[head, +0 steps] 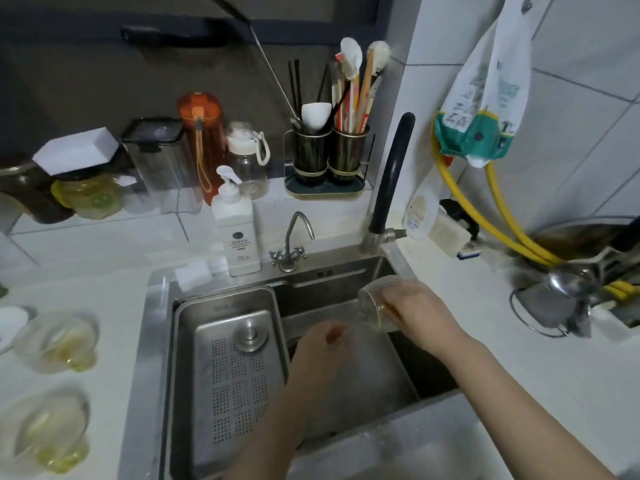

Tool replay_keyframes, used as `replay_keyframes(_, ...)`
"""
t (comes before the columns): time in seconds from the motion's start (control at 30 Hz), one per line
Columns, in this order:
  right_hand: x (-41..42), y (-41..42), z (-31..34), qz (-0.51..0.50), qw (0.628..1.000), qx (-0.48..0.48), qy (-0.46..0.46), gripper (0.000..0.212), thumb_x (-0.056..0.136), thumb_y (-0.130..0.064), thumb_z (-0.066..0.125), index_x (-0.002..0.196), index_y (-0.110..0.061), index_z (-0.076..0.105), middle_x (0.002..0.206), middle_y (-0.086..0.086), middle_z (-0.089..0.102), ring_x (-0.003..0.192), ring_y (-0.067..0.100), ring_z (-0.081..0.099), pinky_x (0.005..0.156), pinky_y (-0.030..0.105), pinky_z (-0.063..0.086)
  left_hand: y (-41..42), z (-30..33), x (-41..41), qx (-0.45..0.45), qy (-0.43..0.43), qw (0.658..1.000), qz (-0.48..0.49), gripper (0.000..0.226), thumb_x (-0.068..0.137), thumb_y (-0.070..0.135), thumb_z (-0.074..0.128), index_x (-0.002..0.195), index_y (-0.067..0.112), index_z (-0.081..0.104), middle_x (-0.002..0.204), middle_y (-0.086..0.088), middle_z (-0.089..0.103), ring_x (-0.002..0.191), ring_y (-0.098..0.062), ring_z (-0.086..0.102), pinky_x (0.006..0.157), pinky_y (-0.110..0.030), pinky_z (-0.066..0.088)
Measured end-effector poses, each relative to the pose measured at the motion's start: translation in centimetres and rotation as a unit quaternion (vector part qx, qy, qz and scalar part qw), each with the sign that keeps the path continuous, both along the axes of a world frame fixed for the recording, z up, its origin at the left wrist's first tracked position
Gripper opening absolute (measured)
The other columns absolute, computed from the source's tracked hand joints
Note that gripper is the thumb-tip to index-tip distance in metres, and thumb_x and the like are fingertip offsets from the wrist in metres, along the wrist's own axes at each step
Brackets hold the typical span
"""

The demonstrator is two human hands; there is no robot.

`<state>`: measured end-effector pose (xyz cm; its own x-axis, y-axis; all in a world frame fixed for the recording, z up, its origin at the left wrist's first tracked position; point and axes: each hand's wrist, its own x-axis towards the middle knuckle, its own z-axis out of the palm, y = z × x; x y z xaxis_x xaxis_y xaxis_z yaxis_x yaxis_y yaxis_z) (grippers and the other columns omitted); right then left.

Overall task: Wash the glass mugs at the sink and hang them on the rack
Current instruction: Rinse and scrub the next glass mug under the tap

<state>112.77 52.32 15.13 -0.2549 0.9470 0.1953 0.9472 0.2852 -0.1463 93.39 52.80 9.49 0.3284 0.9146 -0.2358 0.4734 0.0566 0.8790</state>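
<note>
While the head camera looks down over the steel sink (162, 341), the right hand (420, 315) has its fingers curled round a glass mug (375, 304), gripping it on its side with the mouth turned toward the left, above the deep right part of the basin. Just below and left of that grip, the left hand (320, 348) hangs over the basin apart from the mug; motion blur hides its fingers, so I cannot tell whether it is open or curled. Farther left of the grip, a perforated steel drain tray (239, 379) sits in the sink's left part. Well left of that, on the white tabletop (104, 292), stand two more glass mugs (57, 341) (50, 429), blurred and yellowish at the base. Behind the grip rises the black faucet (393, 178), and left of it a small chrome tap (292, 242) and a white pump bottle (237, 225). Beyond these stands a holder of utensils (327, 157), with an orange bottle (202, 147) and a clear bottle (247, 161) to its left. Right of the grip, yellow hoses (498, 220) run down the tiled wall under a hanging plastic bag (491, 88).
</note>
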Motion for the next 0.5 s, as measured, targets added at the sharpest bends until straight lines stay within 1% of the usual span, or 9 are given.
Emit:
replay_keyframes(0.07,0.3,-0.1,-0.5,0.012,0.997,0.058,-0.053,0.024,0.061,-0.008,0.08,0.081,-0.016,0.069,0.078,0.001,0.071,0.073,0.021,0.067,0.069,0.02,0.047,-0.1,-0.2,0.2,0.001,-0.007,1.0,0.016,0.012,0.091,0.031,0.06,0.1,0.038,0.056,0.1,0.013,0.062,0.093,-0.003,0.06,0.075,-0.014,0.043)
replay_keyframes(0.1,0.4,-0.1,-0.8,0.021,0.993,0.087,-0.075,0.022,0.061,-0.008,0.077,0.079,-0.016,0.069,0.075,0.0,0.069,0.073,0.02,0.064,0.067,0.022,0.044,-0.2,-0.2,0.2,0.004,-0.004,1.0,0.018,0.014,0.092,0.031,0.06,0.104,0.036,0.058,0.099,0.014,0.061,0.093,-0.004,0.059,0.078,-0.015,0.043)
replay_keyframes(0.13,0.5,-0.2,-1.0,0.034,0.988,0.117,-0.091,0.017,0.063,-0.01,0.07,0.078,-0.015,0.068,0.071,0.0,0.067,0.074,0.018,0.058,0.066,0.023,0.038,-0.3,-0.3,0.2,0.008,0.002,1.0,0.018,0.017,0.092,0.032,0.06,0.109,0.032,0.059,0.099,0.014,0.06,0.093,-0.003,0.058,0.078,-0.014,0.043)
replay_keyframes(0.2,0.8,-0.5,-1.4,0.053,0.98,0.15,-0.119,0.013,0.065,-0.011,0.06,0.076,-0.015,0.066,0.067,-0.001,0.063,0.073,0.016,0.049,0.064,0.025,0.028,-0.4,-0.4,0.2,0.008,0.001,1.0,0.021,0.022,0.092,0.032,0.06,0.113,0.029,0.06,0.1,0.015,0.059,0.092,-0.002,0.056,0.075,-0.011,0.042)
replay_keyframes(0.27,1.2,-0.7,-1.7,0.059,0.974,0.159,-0.153,0.015,0.066,-0.008,0.059,0.078,-0.015,0.063,0.067,-0.002,0.06,0.071,0.018,0.049,0.063,0.027,0.027,-0.5,-0.5,0.2,0.003,-0.008,1.0,0.027,0.019,0.092,0.032,0.06,0.11,0.031,0.059,0.097,0.017,0.061,0.087,0.001,0.057,0.071,-0.009,0.044)
replay_keyframes(0.33,1.3,-0.9,-1.9,0.062,0.97,0.166,-0.166,0.018,0.069,-0.008,0.048,0.078,-0.015,0.062,0.067,-0.001,0.059,0.072,0.018,0.045,0.065,0.028,0.028,-0.6,-0.5,0.3,-0.006,-0.014,0.999,0.028,0.013,0.092,0.029,0.06,0.104,0.033,0.058,0.087,0.019,0.058,0.079,0.006,0.055,0.059,-0.004,0.041)
replay_keyframes(0.37,1.4,-1.1,-2.0,0.064,0.969,0.17,-0.17,0.019,0.07,-0.009,0.046,0.078,-0.015,0.062,0.068,-0.002,0.059,0.073,0.018,0.043,0.066,0.028,0.029,-0.6,-0.5,0.4,-0.006,-0.016,0.999,0.028,0.013,0.092,0.029,0.06,0.105,0.032,0.058,0.086,0.019,0.056,0.077,0.007,0.053,0.057,-0.003,0.039)
replay_keyframes(0.43,1.5,-1.4,-2.1,0.058,0.971,0.164,-0.166,0.014,0.072,-0.008,0.052,0.078,-0.016,0.062,0.069,-0.003,0.059,0.074,0.017,0.042,0.067,0.027,0.029,-0.6,-0.8,0.5,0.003,-0.011,1.0,0.024,0.019,0.091,0.029,0.061,0.11,0.029,0.061,0.09,0.019,0.056,0.081,0.008,0.052,0.062,-0.006,0.038)
replay_keyframes(0.5,1.7,-1.7,-2.6,0.021,0.981,0.141,-0.133,0.012,0.07,-0.008,0.068,0.076,-0.017,0.062,0.069,-0.004,0.059,0.074,0.017,0.047,0.067,0.027,0.032,-0.6,-1.0,0.6,0.004,-0.003,1.0,0.021,0.022,0.091,0.031,0.06,0.113,0.028,0.062,0.096,0.017,0.058,0.085,0.006,0.053,0.07,-0.008,0.039)
